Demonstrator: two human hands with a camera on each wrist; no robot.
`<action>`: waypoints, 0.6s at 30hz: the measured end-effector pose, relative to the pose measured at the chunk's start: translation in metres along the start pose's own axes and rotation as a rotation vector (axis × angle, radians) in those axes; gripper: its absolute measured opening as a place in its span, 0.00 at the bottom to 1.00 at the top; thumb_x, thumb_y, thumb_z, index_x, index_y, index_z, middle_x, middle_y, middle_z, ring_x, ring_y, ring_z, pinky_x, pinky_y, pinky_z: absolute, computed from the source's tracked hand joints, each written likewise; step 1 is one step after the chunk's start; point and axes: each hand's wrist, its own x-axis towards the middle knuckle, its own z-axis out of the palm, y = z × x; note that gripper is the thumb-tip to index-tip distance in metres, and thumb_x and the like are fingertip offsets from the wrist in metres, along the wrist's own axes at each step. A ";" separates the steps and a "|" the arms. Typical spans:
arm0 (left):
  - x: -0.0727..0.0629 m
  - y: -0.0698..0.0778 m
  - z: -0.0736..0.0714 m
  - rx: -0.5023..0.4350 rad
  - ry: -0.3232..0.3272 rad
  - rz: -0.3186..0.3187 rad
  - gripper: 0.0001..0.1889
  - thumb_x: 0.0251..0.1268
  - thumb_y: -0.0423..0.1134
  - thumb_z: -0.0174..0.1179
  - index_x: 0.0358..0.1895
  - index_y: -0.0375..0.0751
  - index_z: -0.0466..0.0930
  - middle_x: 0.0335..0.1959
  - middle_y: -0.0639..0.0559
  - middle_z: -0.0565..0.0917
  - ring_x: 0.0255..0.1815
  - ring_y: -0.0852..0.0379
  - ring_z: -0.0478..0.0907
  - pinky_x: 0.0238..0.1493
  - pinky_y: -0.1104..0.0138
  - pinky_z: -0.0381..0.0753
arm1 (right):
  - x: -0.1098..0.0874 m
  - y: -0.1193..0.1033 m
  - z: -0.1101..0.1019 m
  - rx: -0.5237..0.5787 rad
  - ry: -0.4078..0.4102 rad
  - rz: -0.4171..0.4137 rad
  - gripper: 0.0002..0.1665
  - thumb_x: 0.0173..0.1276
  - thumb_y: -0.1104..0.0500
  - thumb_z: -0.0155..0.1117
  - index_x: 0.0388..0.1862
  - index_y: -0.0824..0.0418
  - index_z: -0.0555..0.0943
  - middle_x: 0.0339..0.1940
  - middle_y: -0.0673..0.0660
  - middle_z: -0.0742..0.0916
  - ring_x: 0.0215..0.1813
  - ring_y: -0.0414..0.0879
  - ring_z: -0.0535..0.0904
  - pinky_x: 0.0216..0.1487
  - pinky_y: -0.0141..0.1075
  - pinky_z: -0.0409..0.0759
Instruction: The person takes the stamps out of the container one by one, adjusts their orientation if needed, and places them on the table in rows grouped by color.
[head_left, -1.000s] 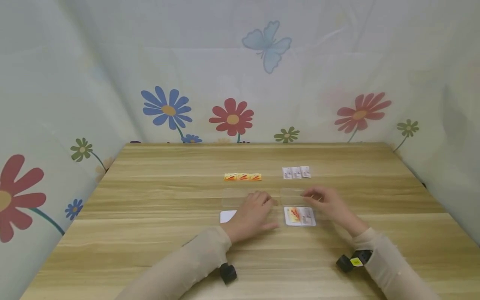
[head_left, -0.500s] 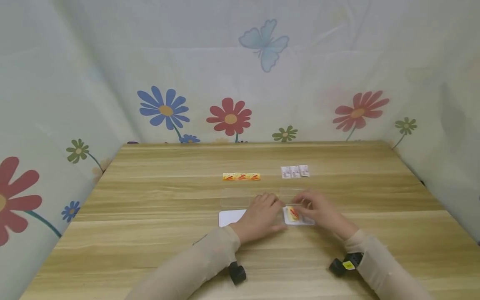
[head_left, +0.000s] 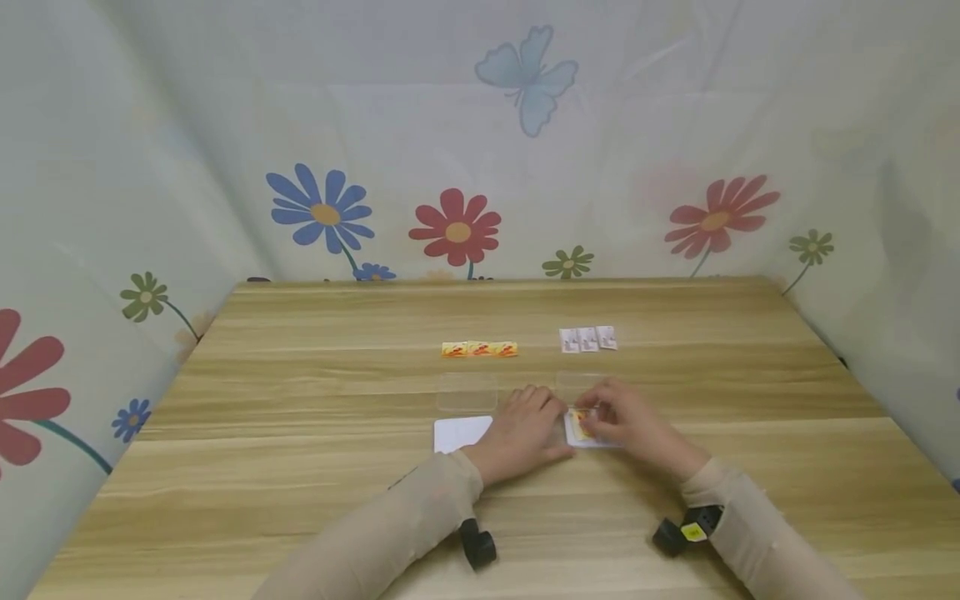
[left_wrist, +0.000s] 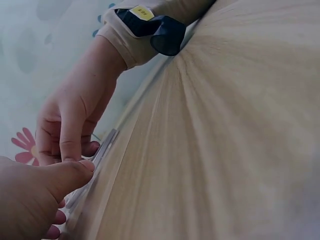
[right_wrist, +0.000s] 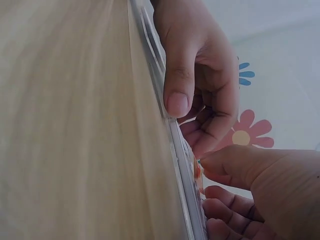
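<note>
On the table lies a flat clear plastic case (head_left: 596, 446) with its lid (head_left: 577, 383) folded back and a white backing inside. My left hand (head_left: 521, 433) holds this case at its left side, thumb by the near corner and fingers by the far one. My right hand (head_left: 633, 425) reaches over the case from the right. Between its thumb and fingertips it pinches a small yellow-and-red card (head_left: 581, 424); orange shows under the thumb in the right wrist view. The right hand covers the case's right part. A second case (head_left: 459, 434), white inside, sits partly behind my left hand.
Toward the back, three yellow-and-red cards (head_left: 480, 349) lie in a row. Three pale purple cards (head_left: 588, 339) lie to their right. The second case's clear lid (head_left: 467, 392) lies folded back on the wooden table (head_left: 337, 375). A flowered curtain (head_left: 615, 167) hangs behind.
My right hand has come down and left from beside the lid onto the yellow-and-red card in the case. My left hand has shifted right to the case's left edge.
</note>
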 end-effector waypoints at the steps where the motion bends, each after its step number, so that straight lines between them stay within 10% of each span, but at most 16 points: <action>1: 0.000 0.000 0.000 -0.002 -0.002 -0.002 0.29 0.57 0.64 0.60 0.53 0.47 0.77 0.46 0.56 0.77 0.49 0.59 0.73 0.56 0.66 0.71 | 0.000 0.000 0.000 -0.007 -0.001 0.002 0.12 0.60 0.63 0.68 0.43 0.63 0.83 0.35 0.54 0.81 0.34 0.39 0.73 0.33 0.29 0.73; 18: 0.000 -0.003 0.003 -0.012 0.025 0.002 0.26 0.58 0.61 0.61 0.52 0.47 0.78 0.45 0.56 0.77 0.49 0.59 0.73 0.56 0.65 0.72 | -0.001 0.001 0.010 -0.054 0.039 -0.020 0.07 0.59 0.63 0.69 0.38 0.59 0.83 0.35 0.51 0.80 0.35 0.40 0.71 0.35 0.29 0.71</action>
